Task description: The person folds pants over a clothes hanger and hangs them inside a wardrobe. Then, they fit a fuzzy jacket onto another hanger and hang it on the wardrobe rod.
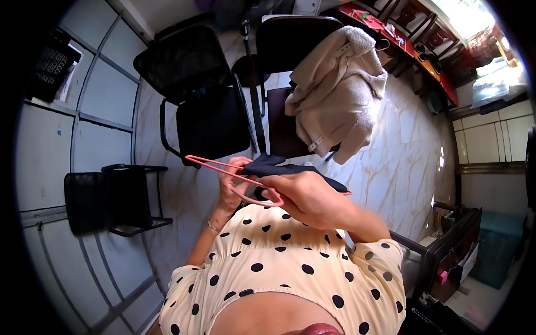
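Observation:
A thin coral-pink clothes hanger (202, 162) is held in front of my waist, its narrow end pointing left. My left hand (230, 187) has its fingers closed around the hanger's bars. From the other side, my right hand (310, 196) is closed on the hanger and on a dark navy garment (304, 169). The cloth lies bunched along the hanger and passes behind my right hand. A bit of the hanger's pink end shows past the right wrist. My right fingertips are partly hidden.
A cream fleece jacket (343, 92) hangs over a dark chair (285, 125) ahead. Black chairs stand beside it (212, 125) and at the left (106, 201). A long red-topped table (410, 47) runs along the far right. A teal bin (497, 248) is at the right.

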Available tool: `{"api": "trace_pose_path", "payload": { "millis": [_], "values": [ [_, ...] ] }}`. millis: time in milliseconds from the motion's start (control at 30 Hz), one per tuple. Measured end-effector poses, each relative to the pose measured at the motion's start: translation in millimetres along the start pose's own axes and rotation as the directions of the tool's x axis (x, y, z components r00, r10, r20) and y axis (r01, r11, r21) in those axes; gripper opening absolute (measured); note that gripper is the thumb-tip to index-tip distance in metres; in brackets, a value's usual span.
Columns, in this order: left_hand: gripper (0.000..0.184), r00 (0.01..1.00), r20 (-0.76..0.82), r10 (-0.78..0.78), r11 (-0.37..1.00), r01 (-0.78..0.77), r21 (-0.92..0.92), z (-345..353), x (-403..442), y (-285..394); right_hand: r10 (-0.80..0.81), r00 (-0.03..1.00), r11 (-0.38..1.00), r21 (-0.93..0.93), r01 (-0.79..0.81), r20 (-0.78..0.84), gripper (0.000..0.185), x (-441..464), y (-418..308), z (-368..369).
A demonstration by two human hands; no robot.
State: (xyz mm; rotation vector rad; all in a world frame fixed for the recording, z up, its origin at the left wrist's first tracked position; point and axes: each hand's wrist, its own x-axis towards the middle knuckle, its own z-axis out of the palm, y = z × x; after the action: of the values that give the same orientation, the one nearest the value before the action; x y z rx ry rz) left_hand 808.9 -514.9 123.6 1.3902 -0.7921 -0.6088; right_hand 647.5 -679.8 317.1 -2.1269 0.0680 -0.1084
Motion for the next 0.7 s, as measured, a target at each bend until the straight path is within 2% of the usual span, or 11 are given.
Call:
{"api": "trace_pose_path", "payload": {
  "millis": [33, 133, 233, 367, 400, 500, 533, 633, 667, 700],
  "values": [
    [0.035, 0.998, 0.035, 0.045, 0.998, -0.047, 0.041, -0.2, -1.7, -5.6, 0.036, 0.999, 0.999, -0.013, -0.036, -0.013, 0.029, -5.7, -3.0, 0.4],
    [0.03, 1.0, 0.0, 0.002, 0.999, -0.002, 0.037, 5.7, -11.9, -11.8, 0.145, 0.989, 0.989, -0.039, -0.146, -0.02, 0.032, -19.7, -7.5, 5.7],
    [0.025, 0.991, 0.081, 0.106, 0.983, -0.117, 0.142, 3.3, -10.3, -8.3, 0.119, 0.991, 0.993, -0.002, -0.119, -0.054, 0.029, -25.6, -2.0, 11.5],
    [0.019, 0.968, 0.187, -0.168, 0.986, 0.161, 0.051, 1.7, -21.1, 4.6, 0.178, 0.968, 0.984, 0.025, -0.177, -0.179, 0.028, -22.8, 7.4, 15.0],
    [0.017, 0.967, 0.223, -0.126, 0.987, 0.099, 0.126, 0.3, -22.6, 1.2, 0.145, 0.971, 0.989, -0.01, -0.15, -0.191, 0.026, -21.2, 13.7, 16.5],
    [0.019, 0.969, 0.217, -0.116, 0.993, 0.106, 0.057, 5.1, -27.7, 2.3, 0.215, 0.955, 0.977, 0.036, -0.212, -0.203, 0.022, -11.7, 11.8, 12.5],
    [0.019, 0.957, 0.219, -0.191, 0.98, 0.199, -0.014, 7.1, -28.1, 6.5, 0.129, 0.946, 0.992, 0.027, -0.127, -0.296, 0.017, -8.6, 17.9, 17.4],
    [0.023, 0.883, 0.258, -0.393, 0.863, 0.451, -0.228, 12.2, -25.9, 27.1, 0.201, 0.909, 0.974, -0.023, -0.224, -0.365, 0.011, -6.3, 32.2, 18.5],
    [0.023, 0.887, 0.263, -0.379, 0.876, 0.436, -0.208, 11.6, -24.9, 31.6, 0.319, 0.877, 0.94, 0.005, -0.34, -0.359, 0.013, -3.4, 28.0, 13.4],
    [0.022, 0.91, 0.246, -0.333, 0.905, 0.382, -0.189, 10.9, -24.6, 34.0, 0.319, 0.871, 0.939, 0.0, -0.344, -0.373, 0.014, -3.3, 30.9, 11.7]
  ]
}}
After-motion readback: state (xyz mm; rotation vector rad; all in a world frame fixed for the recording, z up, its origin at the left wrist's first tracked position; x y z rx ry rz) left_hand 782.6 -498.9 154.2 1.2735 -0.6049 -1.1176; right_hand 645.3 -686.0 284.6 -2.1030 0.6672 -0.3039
